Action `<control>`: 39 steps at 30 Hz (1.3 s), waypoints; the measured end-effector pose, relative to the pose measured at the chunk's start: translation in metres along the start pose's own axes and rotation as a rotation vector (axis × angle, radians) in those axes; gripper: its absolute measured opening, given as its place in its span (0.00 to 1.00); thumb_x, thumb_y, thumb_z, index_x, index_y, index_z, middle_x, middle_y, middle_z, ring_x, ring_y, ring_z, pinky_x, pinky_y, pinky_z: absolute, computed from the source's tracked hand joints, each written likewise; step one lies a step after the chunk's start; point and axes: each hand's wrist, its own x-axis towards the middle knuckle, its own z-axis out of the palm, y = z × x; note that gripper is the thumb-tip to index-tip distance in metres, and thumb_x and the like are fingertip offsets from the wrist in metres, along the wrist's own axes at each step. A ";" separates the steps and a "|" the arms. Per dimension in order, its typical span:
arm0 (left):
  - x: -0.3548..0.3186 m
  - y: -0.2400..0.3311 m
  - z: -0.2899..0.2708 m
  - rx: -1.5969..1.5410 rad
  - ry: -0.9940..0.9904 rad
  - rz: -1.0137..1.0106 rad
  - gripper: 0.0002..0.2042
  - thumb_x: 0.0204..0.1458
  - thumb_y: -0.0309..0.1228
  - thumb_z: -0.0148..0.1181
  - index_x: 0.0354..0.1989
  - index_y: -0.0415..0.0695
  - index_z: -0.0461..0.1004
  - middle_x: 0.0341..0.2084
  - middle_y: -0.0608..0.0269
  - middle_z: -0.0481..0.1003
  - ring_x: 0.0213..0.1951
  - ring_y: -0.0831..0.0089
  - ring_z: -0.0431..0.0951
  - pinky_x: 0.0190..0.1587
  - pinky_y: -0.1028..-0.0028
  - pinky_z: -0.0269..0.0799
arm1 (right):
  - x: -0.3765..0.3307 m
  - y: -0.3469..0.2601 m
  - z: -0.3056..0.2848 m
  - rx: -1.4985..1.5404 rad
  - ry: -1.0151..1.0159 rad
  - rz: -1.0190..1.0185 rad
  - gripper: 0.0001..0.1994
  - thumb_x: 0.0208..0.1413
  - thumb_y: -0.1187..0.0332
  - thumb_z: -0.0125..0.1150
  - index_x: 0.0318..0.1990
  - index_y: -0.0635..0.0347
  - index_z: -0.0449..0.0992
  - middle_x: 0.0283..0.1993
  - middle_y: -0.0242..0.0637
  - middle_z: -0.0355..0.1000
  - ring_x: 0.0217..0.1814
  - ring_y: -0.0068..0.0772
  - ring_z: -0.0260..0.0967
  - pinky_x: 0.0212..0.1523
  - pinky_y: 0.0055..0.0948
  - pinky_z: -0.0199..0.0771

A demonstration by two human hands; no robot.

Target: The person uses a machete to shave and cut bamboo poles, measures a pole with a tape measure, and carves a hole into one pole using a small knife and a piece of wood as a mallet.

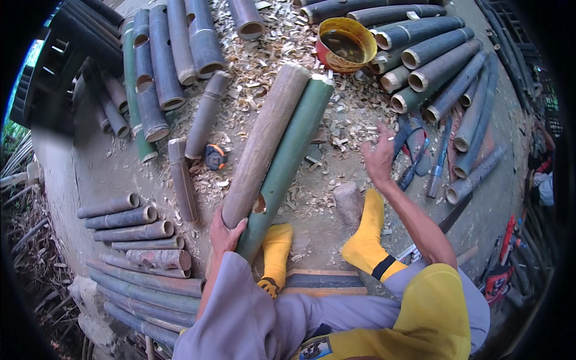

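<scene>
My left hand (225,235) is closed around the lower end of a thick brown wood-like pole (264,147), its thumb against a green bamboo tube (294,156). The two lie side by side, slanting up and away to the right. Low on the green tube, a cut notch (260,204) shows pale wood. My right hand (379,157) is held out over the chips with its fingers apart. A small white bit shows by its fingertips; whether it is held or lies behind, I cannot tell. Right of that hand lie sandals (415,144) and a dark-handled tool (411,174).
Wood chips (276,48) cover the ground ahead. A red and yellow tin (343,48) holds dark contents. Cut bamboo tubes (162,60) lie at left, with more bamboo (441,57) at right. An orange-black tape measure (215,156) and a wooden block (349,204) lie nearer.
</scene>
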 end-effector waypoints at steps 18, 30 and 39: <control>0.029 0.070 -0.059 -0.760 -0.334 -0.080 0.36 0.35 0.34 0.71 0.56 0.34 0.64 0.43 0.56 0.73 0.43 0.71 0.74 0.48 0.71 0.69 | -0.149 -0.134 0.094 0.934 -0.828 0.639 0.44 0.39 0.58 0.75 0.59 0.67 0.54 0.50 0.44 0.67 0.45 0.32 0.69 0.40 0.28 0.73; 0.029 0.041 -0.108 -0.867 -0.197 -0.123 0.31 0.36 0.39 0.68 0.50 0.36 0.66 0.35 0.58 0.74 0.35 0.71 0.76 0.39 0.71 0.74 | -0.028 -0.183 0.122 0.920 -0.656 0.156 0.41 0.36 0.58 0.73 0.56 0.70 0.59 0.51 0.51 0.68 0.52 0.42 0.68 0.53 0.37 0.70; 0.033 0.046 -0.096 -0.903 -0.257 -0.124 0.30 0.36 0.38 0.67 0.47 0.32 0.66 0.32 0.52 0.74 0.31 0.66 0.78 0.35 0.68 0.76 | 0.179 -0.240 0.105 1.131 -0.379 -0.040 0.33 0.49 0.66 0.66 0.62 0.66 0.60 0.40 0.45 0.74 0.36 0.28 0.74 0.35 0.23 0.78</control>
